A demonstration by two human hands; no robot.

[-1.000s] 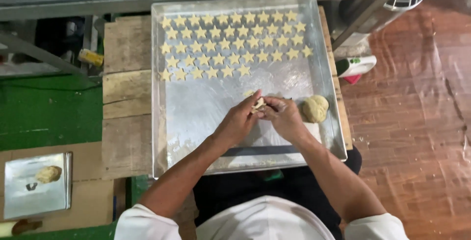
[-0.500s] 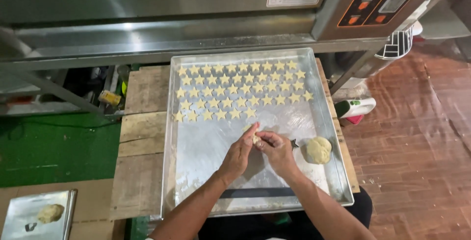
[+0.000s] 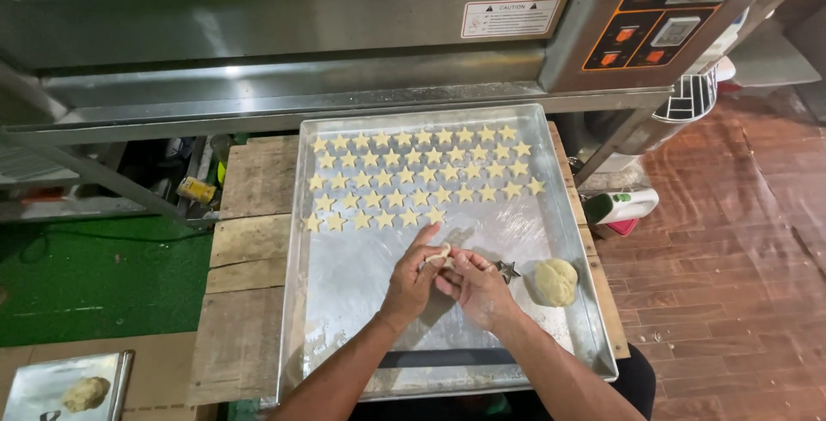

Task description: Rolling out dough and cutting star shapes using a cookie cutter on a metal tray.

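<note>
Head view looks down on a metal tray (image 3: 344, 301) resting on a wooden table (image 3: 249, 240). Both hands meet over the tray's middle: the left hand (image 3: 413, 279) and right hand (image 3: 477, 288) pinch a small dough piece (image 3: 439, 255) between their fingertips, each grip closed on it. A star cutter (image 3: 507, 270) lies just beside the right hand, a dough ball (image 3: 553, 282) near it. Rows of dough stars (image 3: 413, 172) fill the tray's far half, below an oven (image 3: 344, 25).

A steel oven (image 3: 344, 34) stands behind; a smaller tray (image 3: 52, 382) lies lower left.
</note>
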